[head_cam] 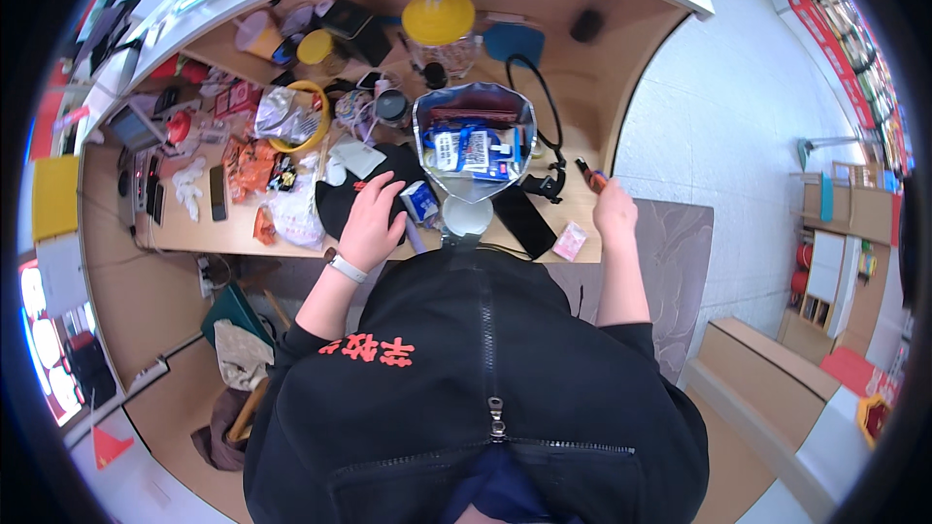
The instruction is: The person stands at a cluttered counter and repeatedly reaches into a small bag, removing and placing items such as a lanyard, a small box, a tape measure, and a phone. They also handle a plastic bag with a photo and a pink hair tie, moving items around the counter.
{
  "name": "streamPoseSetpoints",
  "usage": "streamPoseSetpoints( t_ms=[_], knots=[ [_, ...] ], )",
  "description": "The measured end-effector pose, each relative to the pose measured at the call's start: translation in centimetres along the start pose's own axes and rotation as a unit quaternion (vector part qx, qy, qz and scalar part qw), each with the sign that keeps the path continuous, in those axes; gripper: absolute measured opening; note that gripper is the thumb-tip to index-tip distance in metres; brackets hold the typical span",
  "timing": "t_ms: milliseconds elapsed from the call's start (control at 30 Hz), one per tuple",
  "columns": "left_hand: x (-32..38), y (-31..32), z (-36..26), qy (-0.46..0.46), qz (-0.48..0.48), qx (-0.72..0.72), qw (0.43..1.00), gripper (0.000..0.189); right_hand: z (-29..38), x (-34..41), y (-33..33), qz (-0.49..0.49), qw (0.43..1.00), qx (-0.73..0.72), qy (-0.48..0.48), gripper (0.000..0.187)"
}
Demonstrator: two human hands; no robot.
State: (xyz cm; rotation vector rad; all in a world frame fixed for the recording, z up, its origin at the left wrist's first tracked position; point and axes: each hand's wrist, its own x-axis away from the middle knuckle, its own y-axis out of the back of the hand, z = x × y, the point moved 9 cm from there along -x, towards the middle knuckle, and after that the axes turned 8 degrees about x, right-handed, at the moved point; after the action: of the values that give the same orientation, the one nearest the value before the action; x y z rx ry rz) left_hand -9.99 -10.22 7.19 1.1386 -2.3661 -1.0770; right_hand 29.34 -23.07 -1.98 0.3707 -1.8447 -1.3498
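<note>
My left hand (371, 222) rests with spread fingers over a black cloth item (335, 207), beside a small blue and white pack (420, 202). At the desk's right edge my right hand (616, 215) is closed around a small orange and black object (593, 176), whose kind I cannot tell. Between the hands stands an open silver-lined bag (475, 193) with blue and white packets (473, 149) inside. Nearer to me lie a round white lid or dish (467, 216), a black smartphone (526, 222) and a small pink pack (569, 241).
A yellow-lidded clear jar (439, 18), a black box (368, 36) and a yellow-rimmed basket (324, 124) stand towards the back. Orange plastic wrappers (247, 167), a white glove (188, 188) and another phone (218, 193) lie at left. A black cable (550, 105) curves behind the bag.
</note>
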Motion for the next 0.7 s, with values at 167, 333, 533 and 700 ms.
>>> streamPoseSetpoints(
  t_ms=[167,333,533,700],
  knots=[
    [1.2,0.1,0.8,0.014,-0.011,0.006,1.0,0.049,11.8,5.7,10.3,-0.06,0.909,-0.26,0.321,0.024],
    [2.8,1.1,1.6,0.02,-0.046,0.006,0.999,0.049,22.9,4.6,6.1,0.038,0.916,0.051,0.395,0.022],
    [6.4,5.4,5.7,0.09,-0.133,-0.016,0.987,0.045,26.6,3.1,2.0,0.046,0.895,0.126,0.426,0.037],
    [8.4,7.8,10.6,0.133,-0.196,-0.03,0.971,0.043,25.7,5.7,6.3,-0.062,0.882,-0.058,0.464,0.051]
  ],
)
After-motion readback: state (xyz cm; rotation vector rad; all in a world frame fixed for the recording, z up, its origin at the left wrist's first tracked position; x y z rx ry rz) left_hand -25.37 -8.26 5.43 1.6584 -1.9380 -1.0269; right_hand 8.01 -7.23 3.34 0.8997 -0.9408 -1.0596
